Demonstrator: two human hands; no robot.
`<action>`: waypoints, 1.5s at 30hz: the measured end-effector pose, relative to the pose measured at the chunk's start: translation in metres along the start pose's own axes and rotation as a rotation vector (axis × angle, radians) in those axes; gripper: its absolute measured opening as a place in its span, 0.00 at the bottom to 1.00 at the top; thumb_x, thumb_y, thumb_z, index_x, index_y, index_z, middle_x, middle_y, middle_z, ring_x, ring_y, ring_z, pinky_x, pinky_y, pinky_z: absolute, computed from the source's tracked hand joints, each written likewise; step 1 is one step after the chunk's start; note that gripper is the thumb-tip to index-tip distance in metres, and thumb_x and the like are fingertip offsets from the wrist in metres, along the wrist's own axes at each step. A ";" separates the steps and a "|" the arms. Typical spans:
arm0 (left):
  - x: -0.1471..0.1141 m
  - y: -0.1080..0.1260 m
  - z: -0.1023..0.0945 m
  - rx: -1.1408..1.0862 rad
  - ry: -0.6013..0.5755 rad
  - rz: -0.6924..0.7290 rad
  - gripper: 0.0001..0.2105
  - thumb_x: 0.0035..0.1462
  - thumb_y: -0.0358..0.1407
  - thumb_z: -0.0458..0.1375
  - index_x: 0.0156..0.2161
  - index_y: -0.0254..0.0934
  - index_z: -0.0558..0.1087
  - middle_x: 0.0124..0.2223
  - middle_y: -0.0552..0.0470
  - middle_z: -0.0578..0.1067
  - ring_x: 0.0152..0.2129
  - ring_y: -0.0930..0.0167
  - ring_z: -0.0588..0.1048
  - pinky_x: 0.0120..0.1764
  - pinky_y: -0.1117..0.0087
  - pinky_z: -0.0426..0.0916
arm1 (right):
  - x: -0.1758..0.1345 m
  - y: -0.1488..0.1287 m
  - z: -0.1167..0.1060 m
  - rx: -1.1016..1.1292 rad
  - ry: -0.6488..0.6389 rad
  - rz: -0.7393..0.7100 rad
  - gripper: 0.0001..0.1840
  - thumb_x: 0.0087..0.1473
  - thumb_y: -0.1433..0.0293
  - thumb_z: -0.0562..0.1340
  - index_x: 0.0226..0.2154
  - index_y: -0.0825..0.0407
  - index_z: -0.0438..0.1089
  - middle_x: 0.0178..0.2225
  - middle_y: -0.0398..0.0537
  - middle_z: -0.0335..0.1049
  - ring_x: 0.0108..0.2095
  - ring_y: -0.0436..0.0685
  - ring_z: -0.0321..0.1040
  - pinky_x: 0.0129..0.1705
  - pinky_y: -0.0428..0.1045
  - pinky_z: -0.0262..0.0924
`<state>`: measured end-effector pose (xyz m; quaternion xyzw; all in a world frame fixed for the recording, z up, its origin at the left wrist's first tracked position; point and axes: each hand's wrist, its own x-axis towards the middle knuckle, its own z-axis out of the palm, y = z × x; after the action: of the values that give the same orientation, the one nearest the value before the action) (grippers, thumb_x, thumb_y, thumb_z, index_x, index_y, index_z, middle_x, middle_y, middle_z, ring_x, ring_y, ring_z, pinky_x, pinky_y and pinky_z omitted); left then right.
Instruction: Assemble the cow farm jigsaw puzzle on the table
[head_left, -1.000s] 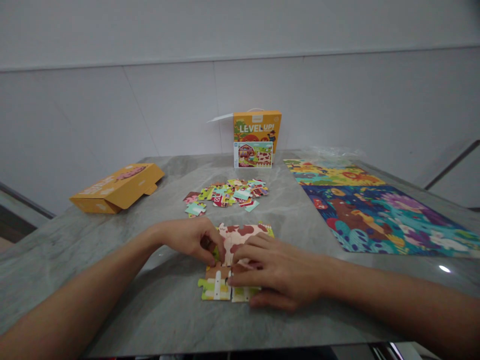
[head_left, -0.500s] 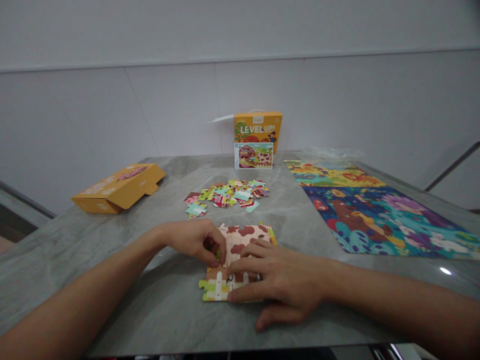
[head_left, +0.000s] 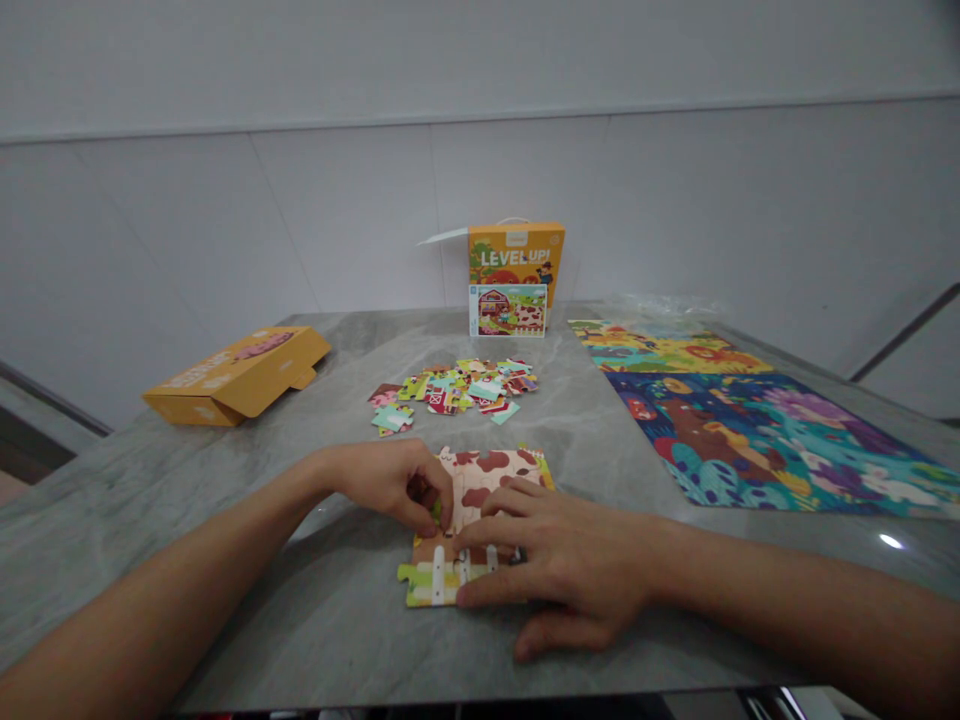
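Note:
A partly joined jigsaw puzzle (head_left: 437, 578) with a spotted cow and a white fence lies flat near the table's front edge. At its left side, my left hand (head_left: 397, 485) pinches a small green puzzle piece (head_left: 436, 510), mostly hidden by the fingers. My right hand (head_left: 555, 560) rests flat across the puzzle's right half with fingers spread, covering part of it. Beyond the hands sits a loose pile of puzzle pieces (head_left: 450, 388), some face up and some showing pale backs.
Behind the pile, a picture card (head_left: 510, 311) leans against an orange box (head_left: 517, 245). At the left lies another yellow box (head_left: 232, 375). Two finished puzzles, a yellow one (head_left: 667, 345) and a dark blue one (head_left: 765, 440), cover the right side, with clear plastic wrap (head_left: 660, 307) behind.
Almost nothing differs. Both hands stay in place on the puzzle, with only a very slight shift of the near fence section.

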<state>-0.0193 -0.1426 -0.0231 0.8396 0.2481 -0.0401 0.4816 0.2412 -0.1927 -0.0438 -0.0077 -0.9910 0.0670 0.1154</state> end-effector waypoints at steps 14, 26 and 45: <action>0.000 -0.002 0.001 0.004 0.007 0.024 0.04 0.54 0.32 0.64 0.36 0.36 0.79 0.24 0.57 0.73 0.20 0.78 0.67 0.24 0.80 0.61 | -0.001 -0.001 0.000 0.008 0.013 0.009 0.24 0.60 0.57 0.61 0.56 0.48 0.68 0.59 0.55 0.64 0.53 0.64 0.62 0.54 0.62 0.58; 0.001 0.000 0.001 0.002 0.002 0.008 0.03 0.55 0.30 0.63 0.35 0.36 0.79 0.24 0.57 0.73 0.20 0.78 0.67 0.25 0.81 0.61 | -0.001 -0.001 0.001 0.020 0.014 0.013 0.24 0.59 0.57 0.62 0.56 0.47 0.68 0.60 0.54 0.64 0.53 0.64 0.62 0.53 0.61 0.60; 0.001 -0.006 0.001 -0.020 -0.010 0.029 0.04 0.55 0.29 0.63 0.36 0.36 0.81 0.28 0.54 0.79 0.23 0.76 0.73 0.29 0.79 0.65 | -0.001 0.002 0.001 0.057 -0.006 0.025 0.24 0.60 0.57 0.60 0.56 0.49 0.68 0.60 0.53 0.62 0.54 0.63 0.60 0.57 0.60 0.57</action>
<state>-0.0206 -0.1403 -0.0285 0.8381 0.2338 -0.0348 0.4916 0.2414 -0.1910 -0.0456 -0.0165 -0.9889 0.0967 0.1115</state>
